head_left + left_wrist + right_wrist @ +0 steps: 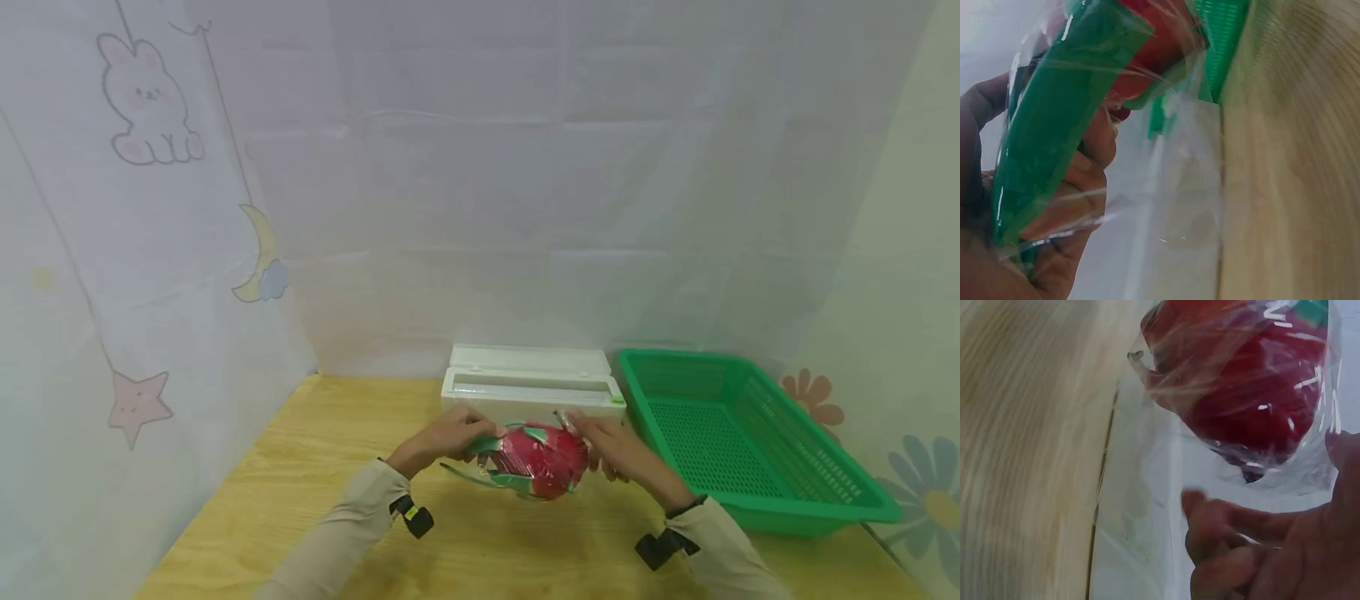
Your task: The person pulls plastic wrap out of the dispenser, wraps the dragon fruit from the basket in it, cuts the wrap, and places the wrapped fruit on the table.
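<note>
A red and green item [538, 460] lies wrapped in clear plastic film between my hands, above the table. Its kind is hard to tell under the glare; long green leaf-like pieces run along it. My left hand [459, 435] grips its left end, with a green piece [1066, 125] between thumb and fingers in the left wrist view. At the other end, my right hand [611, 446] holds the gathered film [1310, 472] near a fingertip, while its other fingers are bent away from the red part [1247, 394]. Part of the right-hand grip is hidden.
Behind my hands stands a white cling film dispenser [536, 404] with its lid raised and a green slider [617, 399] at its right end. A green perforated basket [727, 446] sits on the right of the wooden table [285, 475]. Printed cloth hangs behind and on both sides.
</note>
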Action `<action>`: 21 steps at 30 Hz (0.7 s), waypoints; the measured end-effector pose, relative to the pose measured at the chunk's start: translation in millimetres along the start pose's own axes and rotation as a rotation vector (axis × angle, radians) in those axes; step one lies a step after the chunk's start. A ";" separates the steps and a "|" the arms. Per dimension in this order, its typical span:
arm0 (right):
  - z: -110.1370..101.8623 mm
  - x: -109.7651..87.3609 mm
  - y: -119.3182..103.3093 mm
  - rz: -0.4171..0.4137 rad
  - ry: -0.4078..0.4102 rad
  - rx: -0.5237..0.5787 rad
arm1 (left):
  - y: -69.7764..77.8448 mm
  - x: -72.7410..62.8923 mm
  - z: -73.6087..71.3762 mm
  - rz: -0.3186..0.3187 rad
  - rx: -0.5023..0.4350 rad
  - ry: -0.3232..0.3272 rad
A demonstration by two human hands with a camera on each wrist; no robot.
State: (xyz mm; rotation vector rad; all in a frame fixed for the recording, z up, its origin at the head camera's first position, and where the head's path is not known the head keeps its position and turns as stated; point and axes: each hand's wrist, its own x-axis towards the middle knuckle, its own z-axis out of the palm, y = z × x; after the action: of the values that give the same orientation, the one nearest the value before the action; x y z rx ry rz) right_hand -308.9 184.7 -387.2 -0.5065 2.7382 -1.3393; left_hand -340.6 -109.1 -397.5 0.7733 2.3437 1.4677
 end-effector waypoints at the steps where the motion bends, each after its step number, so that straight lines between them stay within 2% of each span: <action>1: 1.6 -0.6 2.4 -0.018 0.033 -0.020 | -5.4 2.4 0.4 -0.019 -0.018 -0.003; 4: 7.8 -3.1 6.6 -0.088 0.162 -0.114 | -19.5 9.3 0.7 -0.066 -0.045 -0.029; 7: 13.4 -5.3 7.6 -0.170 0.282 -0.192 | -28.6 15.2 -0.5 -0.079 -0.043 -0.057; 10: 18.2 -7.5 9.4 -0.258 0.318 -0.259 | -34.1 20.0 -1.8 -0.084 -0.033 -0.062; 13: 24.1 -7.9 12.8 -0.376 0.269 -0.354 | -39.5 24.5 -2.3 -0.107 -0.035 -0.069; 16: 32.0 -6.7 17.3 -0.449 0.169 -0.448 | -47.7 28.8 -0.8 -0.145 -0.045 -0.079; 18: 37.1 -5.5 20.2 -0.460 0.110 -0.483 | -53.5 31.8 1.1 -0.174 -0.046 -0.084; 21: 43.5 -2.7 26.0 -0.432 0.044 -0.479 | -60.2 35.3 4.2 -0.196 -0.035 -0.074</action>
State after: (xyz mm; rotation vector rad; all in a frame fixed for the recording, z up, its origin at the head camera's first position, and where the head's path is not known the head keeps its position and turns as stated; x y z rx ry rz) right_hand -305.2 167.4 -434.8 -1.1623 3.1044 -0.7226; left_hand -385.3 -106.6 -451.2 0.5611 2.2602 1.3703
